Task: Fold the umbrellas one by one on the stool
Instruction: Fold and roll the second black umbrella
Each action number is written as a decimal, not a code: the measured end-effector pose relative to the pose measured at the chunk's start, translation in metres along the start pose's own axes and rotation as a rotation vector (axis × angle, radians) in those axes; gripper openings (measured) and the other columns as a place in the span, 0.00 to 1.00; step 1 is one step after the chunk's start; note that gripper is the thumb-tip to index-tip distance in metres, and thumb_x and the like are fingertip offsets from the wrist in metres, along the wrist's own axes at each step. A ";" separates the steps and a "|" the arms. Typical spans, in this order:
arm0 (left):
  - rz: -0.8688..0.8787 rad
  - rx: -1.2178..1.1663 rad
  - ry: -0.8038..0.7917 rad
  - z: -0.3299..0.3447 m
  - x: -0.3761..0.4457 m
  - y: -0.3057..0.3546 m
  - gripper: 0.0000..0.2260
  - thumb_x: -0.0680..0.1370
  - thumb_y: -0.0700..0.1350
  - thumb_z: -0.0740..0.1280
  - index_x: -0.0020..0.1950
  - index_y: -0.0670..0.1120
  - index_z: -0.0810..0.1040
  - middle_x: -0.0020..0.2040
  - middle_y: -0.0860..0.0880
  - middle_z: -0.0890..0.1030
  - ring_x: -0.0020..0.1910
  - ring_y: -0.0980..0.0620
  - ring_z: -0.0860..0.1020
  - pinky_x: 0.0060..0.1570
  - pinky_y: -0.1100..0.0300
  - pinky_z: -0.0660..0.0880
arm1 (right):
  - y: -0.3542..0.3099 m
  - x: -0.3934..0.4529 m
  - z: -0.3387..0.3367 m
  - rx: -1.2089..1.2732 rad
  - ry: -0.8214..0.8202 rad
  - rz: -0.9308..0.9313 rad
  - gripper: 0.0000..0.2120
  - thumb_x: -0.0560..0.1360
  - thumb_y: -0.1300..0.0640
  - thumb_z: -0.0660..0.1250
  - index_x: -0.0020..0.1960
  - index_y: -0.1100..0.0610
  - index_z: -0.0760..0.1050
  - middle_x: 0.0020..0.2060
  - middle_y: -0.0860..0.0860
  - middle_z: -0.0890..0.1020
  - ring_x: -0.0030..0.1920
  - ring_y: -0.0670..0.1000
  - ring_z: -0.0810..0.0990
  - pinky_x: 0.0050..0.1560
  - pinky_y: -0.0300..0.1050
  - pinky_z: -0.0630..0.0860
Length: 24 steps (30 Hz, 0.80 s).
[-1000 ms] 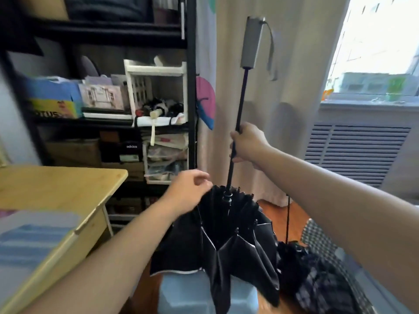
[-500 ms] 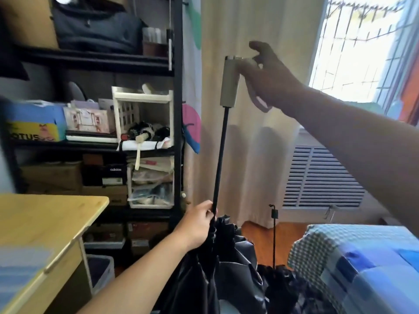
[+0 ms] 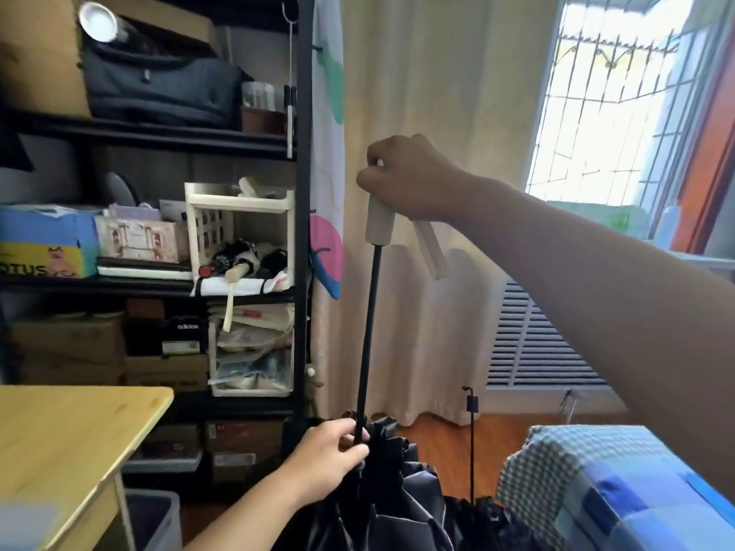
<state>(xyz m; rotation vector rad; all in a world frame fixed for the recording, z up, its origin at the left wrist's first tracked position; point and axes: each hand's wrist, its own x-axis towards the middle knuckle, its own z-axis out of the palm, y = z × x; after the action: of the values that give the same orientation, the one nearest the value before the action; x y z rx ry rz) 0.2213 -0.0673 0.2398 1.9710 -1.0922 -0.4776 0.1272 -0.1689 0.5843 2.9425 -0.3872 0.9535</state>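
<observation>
Black shelf rack (image 3: 302, 232) far left, crammed with boxes and bags. Cream curtain (image 3: 429, 93) centre far, barred window (image 3: 620, 93) far right. Wooden tabletop (image 3: 71, 439) near left, checked blue bedding (image 3: 596, 483) near right. Black umbrella (image 3: 397, 491) bottom centre, canopy collapsed and bunched, shaft (image 3: 368, 332) upright and extended; stool not visible. Second umbrella (image 3: 477, 515) just right of it, thin shaft sticking up. Right hand (image 3: 409, 180) up top, fingers clenched round beige handle (image 3: 380, 222), strap hanging beside. Left hand (image 3: 330, 455) low, fingers grasping the shaft at the canopy top.
</observation>
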 end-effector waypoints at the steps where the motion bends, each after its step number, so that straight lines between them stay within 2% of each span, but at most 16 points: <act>1: -0.011 -0.040 0.015 0.001 -0.001 -0.005 0.05 0.78 0.46 0.73 0.53 0.54 0.82 0.44 0.53 0.84 0.43 0.65 0.81 0.44 0.74 0.71 | -0.006 -0.005 0.004 0.019 0.007 -0.037 0.14 0.82 0.56 0.58 0.49 0.65 0.76 0.34 0.51 0.69 0.39 0.56 0.70 0.28 0.33 0.66; 4: -0.069 -0.208 0.000 0.002 -0.005 -0.020 0.11 0.75 0.43 0.77 0.55 0.53 0.83 0.49 0.50 0.87 0.49 0.60 0.84 0.49 0.71 0.75 | -0.008 -0.021 0.032 0.030 -0.091 -0.069 0.13 0.83 0.53 0.57 0.50 0.60 0.75 0.36 0.49 0.72 0.35 0.51 0.71 0.29 0.33 0.64; 7: -0.064 -0.189 -0.078 0.007 -0.007 -0.035 0.14 0.74 0.41 0.77 0.58 0.51 0.83 0.52 0.55 0.87 0.54 0.59 0.84 0.59 0.62 0.77 | 0.014 -0.043 0.073 0.088 -0.160 0.015 0.11 0.82 0.52 0.58 0.46 0.57 0.73 0.34 0.50 0.74 0.34 0.51 0.72 0.30 0.41 0.64; 9: -0.063 -0.181 -0.017 0.013 -0.003 -0.041 0.14 0.74 0.42 0.77 0.59 0.52 0.84 0.52 0.57 0.87 0.54 0.62 0.83 0.63 0.57 0.78 | 0.026 -0.061 0.097 0.115 -0.181 0.046 0.11 0.81 0.52 0.60 0.43 0.57 0.71 0.33 0.51 0.74 0.32 0.52 0.71 0.29 0.41 0.64; 12: -0.047 -0.157 0.033 0.022 0.003 -0.042 0.12 0.75 0.41 0.75 0.55 0.55 0.87 0.48 0.61 0.87 0.50 0.64 0.83 0.59 0.61 0.78 | 0.030 -0.085 0.126 0.128 -0.185 0.019 0.10 0.81 0.52 0.62 0.44 0.57 0.71 0.31 0.51 0.74 0.32 0.54 0.71 0.29 0.37 0.65; 14: -0.032 -0.172 0.037 0.027 0.002 -0.043 0.13 0.75 0.39 0.75 0.54 0.56 0.87 0.47 0.63 0.86 0.50 0.65 0.83 0.56 0.65 0.76 | 0.030 -0.095 0.144 0.144 -0.199 0.000 0.09 0.81 0.53 0.63 0.46 0.58 0.71 0.32 0.53 0.75 0.33 0.57 0.74 0.33 0.45 0.68; 17: -0.029 -0.195 0.071 0.030 0.000 -0.046 0.14 0.74 0.39 0.76 0.56 0.55 0.87 0.47 0.64 0.86 0.51 0.67 0.82 0.56 0.68 0.75 | 0.029 -0.105 0.168 0.166 -0.194 -0.059 0.08 0.81 0.53 0.63 0.47 0.58 0.72 0.30 0.51 0.74 0.34 0.59 0.74 0.37 0.49 0.73; 20: -0.041 -0.152 0.105 0.029 0.002 -0.050 0.12 0.74 0.41 0.77 0.54 0.55 0.87 0.45 0.64 0.86 0.47 0.70 0.81 0.48 0.76 0.71 | 0.026 -0.115 0.195 0.175 -0.207 -0.079 0.09 0.81 0.54 0.63 0.47 0.59 0.72 0.30 0.52 0.73 0.34 0.62 0.74 0.37 0.51 0.75; 22: -0.034 -0.135 0.087 0.027 0.000 -0.053 0.13 0.74 0.42 0.77 0.55 0.56 0.87 0.45 0.64 0.86 0.46 0.70 0.82 0.46 0.78 0.70 | 0.024 -0.132 0.217 0.186 -0.237 -0.085 0.09 0.81 0.53 0.62 0.46 0.58 0.70 0.31 0.54 0.75 0.34 0.62 0.75 0.36 0.51 0.74; 24: -0.021 -0.114 0.063 0.025 -0.001 -0.056 0.12 0.75 0.43 0.77 0.55 0.57 0.87 0.44 0.64 0.86 0.46 0.69 0.81 0.45 0.76 0.71 | 0.024 -0.151 0.237 0.194 -0.259 -0.095 0.09 0.81 0.54 0.62 0.44 0.57 0.68 0.31 0.50 0.72 0.34 0.60 0.73 0.35 0.49 0.69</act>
<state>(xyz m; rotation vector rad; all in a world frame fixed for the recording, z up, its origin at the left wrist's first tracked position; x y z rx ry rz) 0.2337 -0.0623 0.1803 1.8868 -0.9838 -0.4753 0.1395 -0.1812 0.3027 3.2378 -0.1653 0.6334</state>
